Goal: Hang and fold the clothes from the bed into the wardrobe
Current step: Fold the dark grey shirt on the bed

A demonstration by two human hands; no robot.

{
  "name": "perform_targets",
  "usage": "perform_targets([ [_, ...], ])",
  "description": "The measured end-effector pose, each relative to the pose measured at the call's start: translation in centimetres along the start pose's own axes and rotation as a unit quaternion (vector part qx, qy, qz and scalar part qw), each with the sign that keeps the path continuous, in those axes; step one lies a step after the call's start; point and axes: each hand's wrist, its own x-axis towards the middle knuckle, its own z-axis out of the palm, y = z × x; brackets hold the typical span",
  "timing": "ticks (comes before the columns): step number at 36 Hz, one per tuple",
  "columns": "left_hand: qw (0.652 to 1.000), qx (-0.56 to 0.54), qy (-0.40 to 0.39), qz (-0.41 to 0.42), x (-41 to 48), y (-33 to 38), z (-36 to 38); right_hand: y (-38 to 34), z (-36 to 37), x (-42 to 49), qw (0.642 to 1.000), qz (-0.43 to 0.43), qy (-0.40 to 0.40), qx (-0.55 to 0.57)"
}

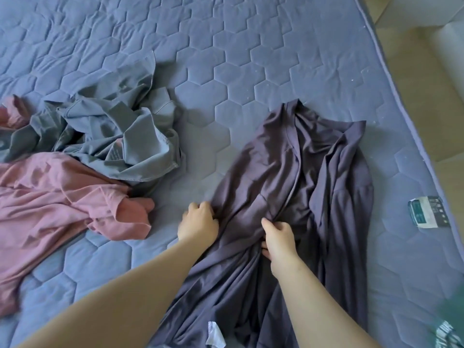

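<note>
Two hands apparently pinch one purple garment.

Two bare arms reach in from six o'clock, pointing up toward twelve o'clock. The left hand sits at about seven o'clock with its fingers curled. The right hand sits just beside it at five o'clock, fingers curled and pinching.

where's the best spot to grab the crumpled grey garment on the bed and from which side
Probably the stitched hem edge at the right end of the grey garment. It stands up from the mattress as a raised fold, free of the pink garment that overlaps the left end. Come from the right, over bare mattress, and pinch that fold; a grip in the bunched middle would lift a tangle.
</note>
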Motion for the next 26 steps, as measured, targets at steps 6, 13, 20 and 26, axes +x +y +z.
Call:
perform_targets([
  [6, 0.999, -0.013, -0.048, 0.008, 0.4, -1.5, 0.2, -0.7, 0.9, 0.6, 0.997, -0.027, 0.042, 0.058],
  [13, 0.992, -0.125, -0.017, -0.017, 2.5, -2.4, -2.6, -1.4, 0.6, 0.2, 0.983, -0.012, 0.081, 0.166],
  [20, 0.975, -0.171, 0.102, 0.096, 4.0, -0.9, -8.5, -2.9, 0.4, -0.8, 0.977, -0.039, 0.083, 0.194],
  [26, 0.958, -0.15, 0.205, 0.135, 5.2, 0.6, -14.6, -4.3, 1.7, -1.6, 0.977, -0.092, 0.069, 0.179],
])
